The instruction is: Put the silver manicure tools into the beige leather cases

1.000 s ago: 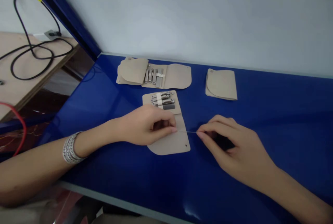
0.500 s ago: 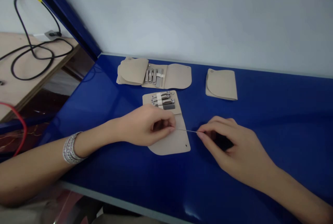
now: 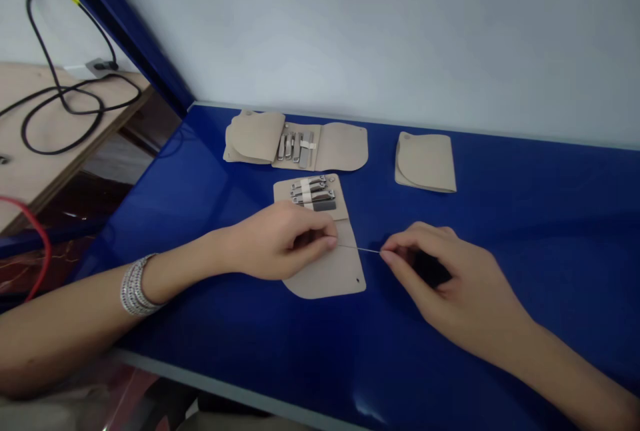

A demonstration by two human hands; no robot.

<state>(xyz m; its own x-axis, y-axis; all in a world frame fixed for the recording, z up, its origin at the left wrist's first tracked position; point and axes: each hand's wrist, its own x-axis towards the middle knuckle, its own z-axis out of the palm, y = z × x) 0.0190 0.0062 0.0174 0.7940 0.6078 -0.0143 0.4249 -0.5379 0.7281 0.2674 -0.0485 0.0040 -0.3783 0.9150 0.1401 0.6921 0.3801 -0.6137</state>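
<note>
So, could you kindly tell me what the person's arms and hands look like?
The left arm and right arm are bare, with no sleeves or gloves. The left arm has a wide, silver, multi-strand bracelet at the wrist; the right shows no jewellery. Neither carries cables or markings.

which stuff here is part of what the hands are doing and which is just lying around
In use:
left hand
right hand
thin strand between them
beige case under the left hand

Lying around:
second open case
folded beige pouch
black cable
</note>
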